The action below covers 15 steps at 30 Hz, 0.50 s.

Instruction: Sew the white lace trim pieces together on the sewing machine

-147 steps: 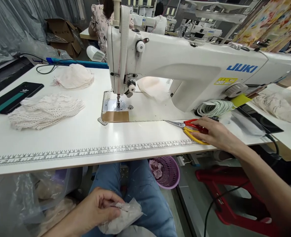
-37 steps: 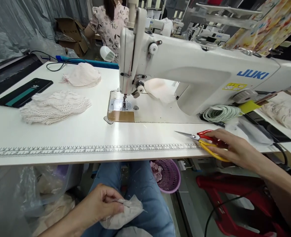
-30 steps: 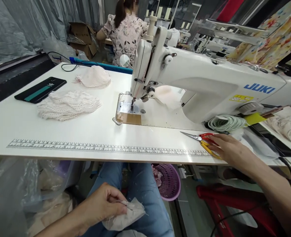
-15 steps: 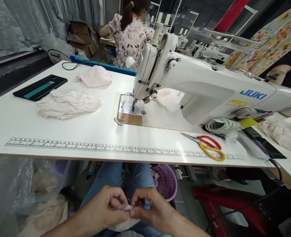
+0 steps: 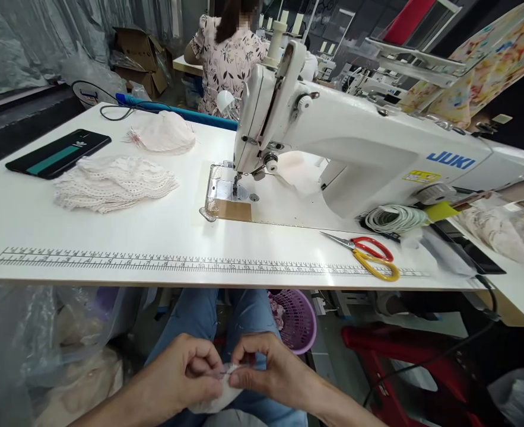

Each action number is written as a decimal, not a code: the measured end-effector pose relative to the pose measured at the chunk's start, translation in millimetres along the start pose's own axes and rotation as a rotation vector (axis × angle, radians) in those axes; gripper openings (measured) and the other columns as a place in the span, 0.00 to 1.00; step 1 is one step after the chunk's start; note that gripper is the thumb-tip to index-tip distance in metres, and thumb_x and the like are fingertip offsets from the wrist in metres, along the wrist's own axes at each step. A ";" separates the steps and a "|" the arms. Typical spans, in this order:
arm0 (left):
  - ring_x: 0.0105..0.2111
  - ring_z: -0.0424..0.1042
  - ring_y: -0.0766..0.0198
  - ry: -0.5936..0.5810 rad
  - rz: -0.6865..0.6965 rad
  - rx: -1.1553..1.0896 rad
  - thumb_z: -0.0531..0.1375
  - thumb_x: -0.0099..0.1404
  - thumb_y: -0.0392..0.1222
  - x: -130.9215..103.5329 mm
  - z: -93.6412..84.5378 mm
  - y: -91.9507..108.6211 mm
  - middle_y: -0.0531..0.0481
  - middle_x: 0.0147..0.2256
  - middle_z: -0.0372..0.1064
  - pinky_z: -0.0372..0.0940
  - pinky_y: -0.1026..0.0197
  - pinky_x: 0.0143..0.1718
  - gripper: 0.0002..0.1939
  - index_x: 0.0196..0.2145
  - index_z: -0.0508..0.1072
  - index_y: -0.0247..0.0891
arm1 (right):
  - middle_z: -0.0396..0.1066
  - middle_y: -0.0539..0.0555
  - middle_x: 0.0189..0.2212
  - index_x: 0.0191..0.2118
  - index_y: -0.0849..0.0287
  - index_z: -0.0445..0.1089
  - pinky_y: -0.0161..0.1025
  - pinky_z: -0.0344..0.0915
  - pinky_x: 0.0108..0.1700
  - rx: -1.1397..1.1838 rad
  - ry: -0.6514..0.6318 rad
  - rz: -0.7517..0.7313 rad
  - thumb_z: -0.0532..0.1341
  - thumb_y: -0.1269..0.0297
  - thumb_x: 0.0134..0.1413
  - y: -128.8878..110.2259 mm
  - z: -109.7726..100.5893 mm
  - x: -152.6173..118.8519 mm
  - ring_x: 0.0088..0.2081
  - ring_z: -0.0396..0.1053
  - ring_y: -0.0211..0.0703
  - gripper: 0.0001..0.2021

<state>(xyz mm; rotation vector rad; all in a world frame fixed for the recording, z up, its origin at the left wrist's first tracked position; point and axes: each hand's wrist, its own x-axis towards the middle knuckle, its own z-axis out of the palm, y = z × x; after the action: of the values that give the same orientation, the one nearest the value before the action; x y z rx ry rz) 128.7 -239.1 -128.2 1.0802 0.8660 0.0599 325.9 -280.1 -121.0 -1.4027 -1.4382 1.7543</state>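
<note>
Over my lap, below the table's front edge, a small piece of pale fabric is pinched between both hands. My left hand is closed on its left side, thumb against curled fingers. My right hand grips the fabric's edge between thumb and fingers, close beside the left. Part of the fabric is hidden behind the hands. On the table stands a white sewing machine, its presser foot over the metal plate. Left of it lie a stack of lace-edged pale fabric and another pale cloth piece.
Red-and-yellow scissors lie near a printed ruler along the table's front. A black phone-like item lies at left, coiled white cord at right. A purple basket stands below. Another person sits beyond the table.
The view has shifted slightly, so the table and machine appear a little further left and up. My hands have drawn slightly apart, showing more fabric between them, both still gripping it.
</note>
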 end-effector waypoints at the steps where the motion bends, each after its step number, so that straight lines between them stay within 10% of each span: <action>1: 0.21 0.52 0.70 -0.011 0.003 -0.006 0.61 0.49 0.41 -0.1 -0.4 -0.7 0.57 0.18 0.60 0.46 0.66 0.22 0.09 0.26 0.67 0.32 | 0.63 0.48 0.23 0.29 0.62 0.73 0.31 0.55 0.31 0.010 0.002 0.000 0.66 0.53 0.45 0.6 -0.2 0.2 0.28 0.57 0.34 0.15; 15: 0.22 0.59 0.68 -0.027 -0.038 0.019 0.60 0.48 0.35 -2.5 -3.2 1.2 0.55 0.21 0.67 0.50 0.67 0.24 0.05 0.26 0.71 0.32 | 0.64 0.48 0.23 0.30 0.63 0.74 0.31 0.54 0.30 0.157 -0.013 0.052 0.68 0.54 0.43 13.3 -4.8 7.2 0.26 0.57 0.33 0.16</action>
<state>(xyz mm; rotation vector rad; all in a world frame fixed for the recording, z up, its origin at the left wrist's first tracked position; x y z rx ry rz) 125.4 -237.3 -126.4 1.0791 0.8641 0.0053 330.8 -276.5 -135.7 -1.3596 -1.2504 1.8688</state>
